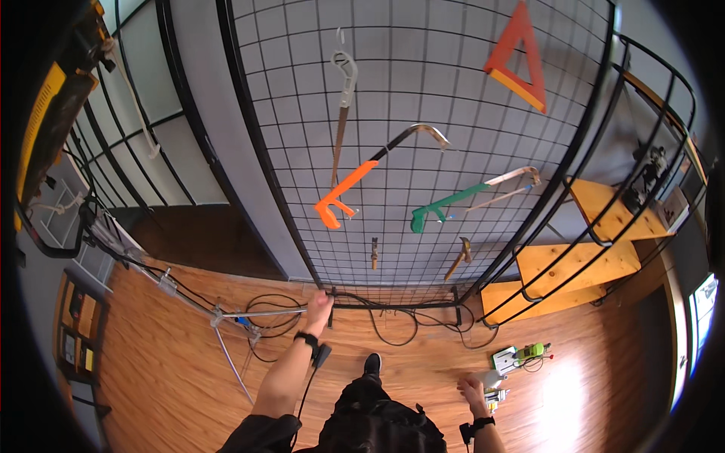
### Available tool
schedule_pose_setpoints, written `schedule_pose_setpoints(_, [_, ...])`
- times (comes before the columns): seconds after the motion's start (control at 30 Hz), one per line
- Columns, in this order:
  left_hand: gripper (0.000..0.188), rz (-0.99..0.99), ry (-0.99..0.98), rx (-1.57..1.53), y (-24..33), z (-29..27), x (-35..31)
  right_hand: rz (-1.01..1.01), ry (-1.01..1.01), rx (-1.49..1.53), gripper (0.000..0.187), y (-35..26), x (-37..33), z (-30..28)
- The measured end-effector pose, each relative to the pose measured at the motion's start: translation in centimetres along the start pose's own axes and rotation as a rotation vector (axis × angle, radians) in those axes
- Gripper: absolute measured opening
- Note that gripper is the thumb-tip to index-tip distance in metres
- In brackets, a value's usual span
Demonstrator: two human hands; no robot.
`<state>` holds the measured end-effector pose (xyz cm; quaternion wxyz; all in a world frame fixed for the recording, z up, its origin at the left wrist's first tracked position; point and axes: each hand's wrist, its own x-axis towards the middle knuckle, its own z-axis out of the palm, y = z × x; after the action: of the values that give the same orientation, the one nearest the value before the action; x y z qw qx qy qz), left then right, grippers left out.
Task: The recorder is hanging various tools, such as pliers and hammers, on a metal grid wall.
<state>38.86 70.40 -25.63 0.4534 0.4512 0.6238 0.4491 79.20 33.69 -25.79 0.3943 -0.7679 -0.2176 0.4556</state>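
My left hand (320, 308) hangs in front of the lower left corner of a black wire grid panel (393, 98); its fingers are mostly hidden. My right hand (472, 391) is low on the right, its fingers loosely curled and apart, with nothing visible in them. On the grid hang an orange-handled hacksaw (351, 181), a green-handled hacksaw (453, 200), and a handsaw with a grey handle (346, 83). Below them are a hammer (458, 258) and a smaller hammer-like tool (374, 254). A red and orange triangular square (517, 68) hangs at the upper right.
Wooden shelves (578, 268) in a black wire frame stand to the right. A green tool (532, 351) and small items lie on the floor beyond my right hand. Black cables (400, 332) loop below the panel. A metal stand (226, 317) is at the left.
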Motion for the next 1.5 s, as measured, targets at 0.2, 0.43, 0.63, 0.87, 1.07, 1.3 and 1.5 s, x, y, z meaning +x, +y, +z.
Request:
schedule_pose_setpoints(0.2, [0.058,0.237,0.265,-0.011,10.9,4.7,12.2,-0.291,-0.034,-0.127,0.018,-13.8,6.0,2.5])
schedule_pose_setpoints(0.43, [0.056,0.357,0.137,-0.061,16.3,6.2,14.9,-0.418,-0.088,-0.149,0.017,-24.6,7.7,7.1])
schedule_pose_setpoints(0.63, [0.045,0.396,0.143,-0.008,17.1,5.8,15.1,-0.359,-0.236,-0.117,0.02,-23.0,9.2,9.5])
schedule_pose_setpoints(0.87, [0.04,0.532,0.202,-0.026,17.1,4.8,16.4,-0.191,-0.172,-0.104,0.019,-18.3,10.1,8.9])
schedule_pose_setpoints(1.07, [0.041,0.497,0.206,-0.093,17.2,4.8,16.1,-0.213,-0.158,-0.135,0.022,-17.2,10.7,8.9])
schedule_pose_setpoints(1.3, [0.041,0.502,0.165,-0.142,16.5,5.9,16.1,-0.151,-0.161,-0.172,0.024,-15.6,10.4,9.4])
schedule_pose_setpoints(1.5, [0.042,0.432,0.115,-0.129,15.8,5.9,15.3,-0.083,-0.175,-0.127,0.026,-14.7,10.0,9.5])
